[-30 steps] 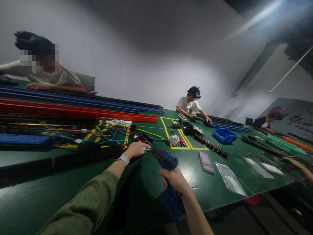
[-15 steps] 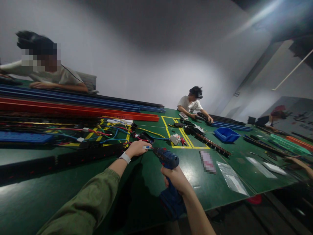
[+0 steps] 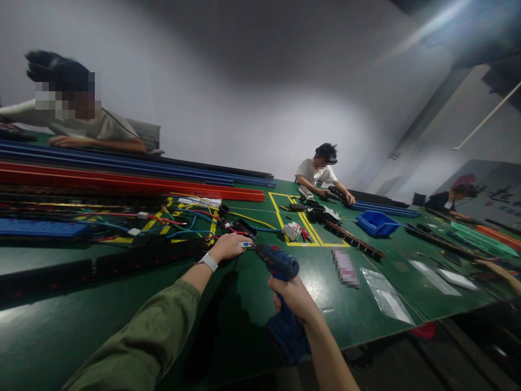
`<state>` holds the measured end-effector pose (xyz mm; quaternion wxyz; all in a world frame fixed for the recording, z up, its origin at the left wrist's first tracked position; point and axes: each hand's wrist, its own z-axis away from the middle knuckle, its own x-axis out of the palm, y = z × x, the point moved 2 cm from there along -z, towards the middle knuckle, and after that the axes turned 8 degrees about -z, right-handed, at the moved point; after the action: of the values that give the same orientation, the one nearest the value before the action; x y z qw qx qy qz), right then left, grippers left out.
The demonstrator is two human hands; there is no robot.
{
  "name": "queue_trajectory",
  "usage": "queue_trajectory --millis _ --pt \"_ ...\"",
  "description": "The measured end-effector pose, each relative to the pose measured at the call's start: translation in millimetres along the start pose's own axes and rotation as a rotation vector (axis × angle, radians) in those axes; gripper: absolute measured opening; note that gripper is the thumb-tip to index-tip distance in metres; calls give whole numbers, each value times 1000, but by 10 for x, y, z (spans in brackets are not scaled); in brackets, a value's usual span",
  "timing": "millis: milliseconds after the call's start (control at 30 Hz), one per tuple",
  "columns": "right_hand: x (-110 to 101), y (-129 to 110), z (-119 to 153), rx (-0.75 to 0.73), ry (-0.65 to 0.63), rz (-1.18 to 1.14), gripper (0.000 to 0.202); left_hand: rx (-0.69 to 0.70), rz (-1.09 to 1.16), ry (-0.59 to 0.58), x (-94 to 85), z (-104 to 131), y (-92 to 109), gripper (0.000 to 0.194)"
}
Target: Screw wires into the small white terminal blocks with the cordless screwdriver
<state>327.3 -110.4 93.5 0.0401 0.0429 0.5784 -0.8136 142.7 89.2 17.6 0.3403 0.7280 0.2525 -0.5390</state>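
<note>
left fingers [image 3: 236, 239] pinch small white part [image 3: 244, 244]; right fingers [image 3: 277, 284] wrap drill [image 3: 280, 263], nose just beside left fingertips. seemingly lining-up step; calls for steady aim.

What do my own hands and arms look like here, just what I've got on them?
Your left hand is bare, with a pale watch at the wrist and a loose olive-green sleeve on the forearm. Your right hand is bare too, with no watch or sleeve in sight.
</note>
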Motion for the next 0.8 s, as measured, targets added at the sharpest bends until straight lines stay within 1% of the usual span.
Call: queue_trajectory --millis 300,467,667,800 --pt "13 5 9 -5 11 -7 11 -25 25 -26 -12 -4 7 39" --pt "19 -11 19 -35 4 2 11 0 21 -10 -13 -3 5 38" --pt "10 -15 7 -31 -12 -2 8 -27 33 -29 -14 4 1 39" --pt "16 -20 26 -39 3 33 10 -14 37 -20 -14 -1 4 38"
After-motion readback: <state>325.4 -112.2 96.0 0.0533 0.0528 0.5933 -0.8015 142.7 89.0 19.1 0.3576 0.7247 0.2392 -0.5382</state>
